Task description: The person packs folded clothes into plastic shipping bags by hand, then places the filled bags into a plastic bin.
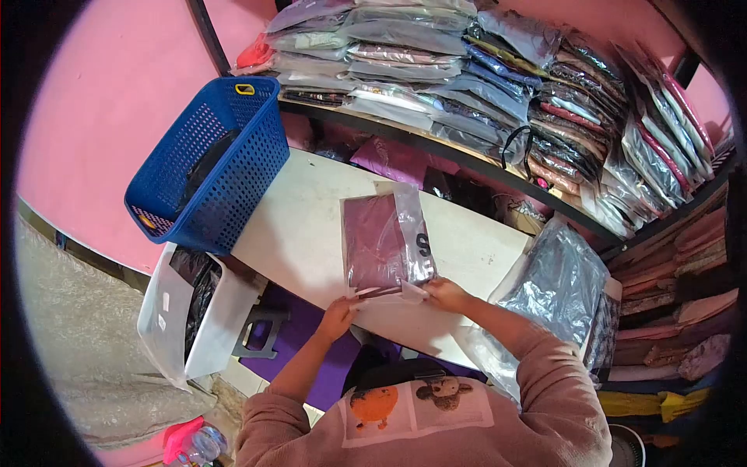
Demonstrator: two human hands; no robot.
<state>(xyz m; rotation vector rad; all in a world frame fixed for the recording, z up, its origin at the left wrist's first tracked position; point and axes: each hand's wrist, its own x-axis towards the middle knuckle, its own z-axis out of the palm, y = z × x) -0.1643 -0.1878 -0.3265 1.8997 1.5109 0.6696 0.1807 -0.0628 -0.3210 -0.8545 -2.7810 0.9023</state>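
Note:
A folded maroon cloth [372, 241] lies flat inside a clear plastic bag [409, 214] on the white table [292, 226]. A dark letter "S" shows on the bag's right side. My left hand [338, 317] is closed on the near left corner of the bag, at the table's front edge. At the near right corner, the fingers of my right hand [447, 295] pinch the same bag. Between the two hands, the near edge of the plastic looks loose and slightly raised.
A blue basket [226, 187] with dark contents stands on the table's left end, above a white bin [233, 300] holding black plastic. Bagged garments [405, 54] fill the shelf behind. Large clear plastic packs [556, 272] sit at the right, and a grey stool [263, 331] at lower left.

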